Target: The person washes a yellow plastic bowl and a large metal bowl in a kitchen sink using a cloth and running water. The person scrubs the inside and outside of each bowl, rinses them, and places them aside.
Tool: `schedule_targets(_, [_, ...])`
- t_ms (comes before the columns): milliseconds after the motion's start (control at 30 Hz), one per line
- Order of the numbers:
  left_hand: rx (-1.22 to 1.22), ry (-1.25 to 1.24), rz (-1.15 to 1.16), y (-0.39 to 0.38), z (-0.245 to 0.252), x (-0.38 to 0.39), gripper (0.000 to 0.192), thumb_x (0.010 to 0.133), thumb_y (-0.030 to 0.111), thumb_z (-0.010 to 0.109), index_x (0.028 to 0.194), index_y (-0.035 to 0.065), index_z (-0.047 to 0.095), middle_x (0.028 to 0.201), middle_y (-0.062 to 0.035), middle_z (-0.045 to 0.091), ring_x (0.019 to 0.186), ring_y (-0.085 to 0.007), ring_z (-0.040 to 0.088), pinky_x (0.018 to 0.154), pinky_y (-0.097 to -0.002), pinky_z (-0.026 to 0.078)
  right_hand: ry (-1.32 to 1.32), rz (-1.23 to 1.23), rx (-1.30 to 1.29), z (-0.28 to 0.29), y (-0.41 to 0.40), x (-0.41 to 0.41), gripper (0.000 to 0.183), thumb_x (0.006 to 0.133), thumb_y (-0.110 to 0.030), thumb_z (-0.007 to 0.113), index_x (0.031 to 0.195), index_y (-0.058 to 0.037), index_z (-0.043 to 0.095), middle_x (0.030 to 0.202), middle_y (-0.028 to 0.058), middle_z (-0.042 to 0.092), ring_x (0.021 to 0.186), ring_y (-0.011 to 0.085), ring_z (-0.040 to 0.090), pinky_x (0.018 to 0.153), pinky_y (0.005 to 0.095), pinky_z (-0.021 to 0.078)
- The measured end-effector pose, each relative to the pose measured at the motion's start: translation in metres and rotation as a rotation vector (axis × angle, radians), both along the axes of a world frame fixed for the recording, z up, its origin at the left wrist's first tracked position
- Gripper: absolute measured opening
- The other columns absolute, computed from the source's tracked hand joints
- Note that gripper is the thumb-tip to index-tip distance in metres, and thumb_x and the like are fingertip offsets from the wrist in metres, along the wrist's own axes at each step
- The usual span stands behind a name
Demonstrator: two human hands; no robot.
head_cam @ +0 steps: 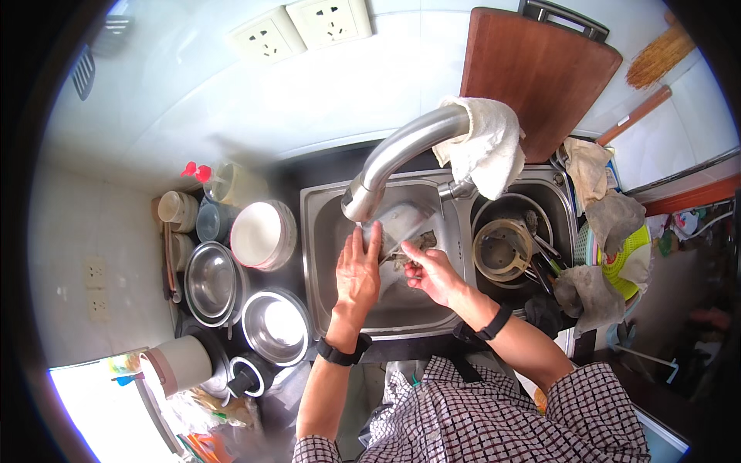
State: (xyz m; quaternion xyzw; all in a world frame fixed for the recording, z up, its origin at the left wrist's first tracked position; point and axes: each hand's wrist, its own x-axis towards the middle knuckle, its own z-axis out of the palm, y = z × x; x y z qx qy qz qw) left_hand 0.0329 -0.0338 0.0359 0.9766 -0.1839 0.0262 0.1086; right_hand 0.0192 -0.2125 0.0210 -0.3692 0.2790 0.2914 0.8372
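Both of my hands are over the left basin of a stainless steel sink, below the curved metal faucet. A clear, shiny thing, perhaps a plastic bag or a lid, lies under my fingers; I cannot tell which. My left hand is spread flat with its fingers extended beside it, under the faucet's mouth. My right hand has its fingers curled and its thumb raised; whether it grips something thin is unclear. A brownish, ragged item lies just beyond the right hand. A white cloth is draped over the faucet.
White bowls, metal bowls and cups stand left of the sink. The right basin holds a metal pot, a strainer and utensils. A wooden cutting board leans behind. Grey rags hang over baskets at right.
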Motion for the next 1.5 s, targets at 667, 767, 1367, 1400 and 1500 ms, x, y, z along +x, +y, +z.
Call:
schedule_targets(667, [-1.963,0.723,0.696,0.004,-0.052,-0.003,0.023,0.099,0.018,0.057,0.110,-0.0030,0.058,0.102,-0.0146,0.066,0.091,-0.0234,0.066,0.080,-0.0351,0.055,0.217,-0.319,0.512,-0.032,0.048,-0.001,0.017,0.093,-0.013,0.069,0.100,-0.0015,0.058,0.092,0.0095,0.060,0.075,0.0159,0.054,0.068,0.0290,0.0511])
schedule_targets(767, [-1.873,0.697,0.873,0.000,-0.062,0.014,0.014,0.098,0.014,0.056,0.100,0.0001,0.059,0.092,-0.0104,0.066,0.077,-0.0206,0.065,0.070,-0.0331,0.054,0.212,-0.220,0.477,-0.025,0.046,-0.005,0.017,0.094,-0.018,0.068,0.102,-0.0044,0.059,0.092,0.0076,0.060,0.073,0.0143,0.053,0.065,0.0270,0.0495])
schedule_targets(1367, [-2.044,0.683,0.936,-0.010,-0.054,0.076,0.028,0.100,0.013,0.048,0.123,-0.0011,0.055,0.120,-0.0168,0.062,0.108,-0.0301,0.062,0.092,-0.0507,0.051,-0.151,0.134,-0.162,-0.011,-0.030,-0.067,0.018,0.094,-0.023,0.069,0.096,-0.0049,0.066,0.083,0.0013,0.063,0.066,0.0107,0.056,0.060,0.0259,0.0453])
schedule_targets(1400, [-2.036,0.692,0.965,-0.013,-0.053,0.075,0.028,0.100,0.013,0.048,0.124,-0.0006,0.055,0.121,-0.0165,0.062,0.109,-0.0300,0.062,0.092,-0.0511,0.051,-0.168,0.114,-0.183,-0.010,-0.031,-0.067,0.017,0.094,-0.022,0.070,0.096,-0.0050,0.067,0.082,0.0006,0.064,0.065,0.0093,0.055,0.058,0.0243,0.0445])
schedule_targets(1500, [-1.996,0.719,0.890,-0.018,-0.050,0.065,0.029,0.101,0.016,0.050,0.125,0.0005,0.055,0.120,-0.0138,0.063,0.107,-0.0288,0.063,0.091,-0.0502,0.052,-0.253,0.067,-0.339,-0.003,-0.033,-0.064,0.018,0.092,-0.021,0.072,0.096,-0.0041,0.069,0.081,0.0021,0.065,0.064,0.0102,0.056,0.058,0.0255,0.0463])
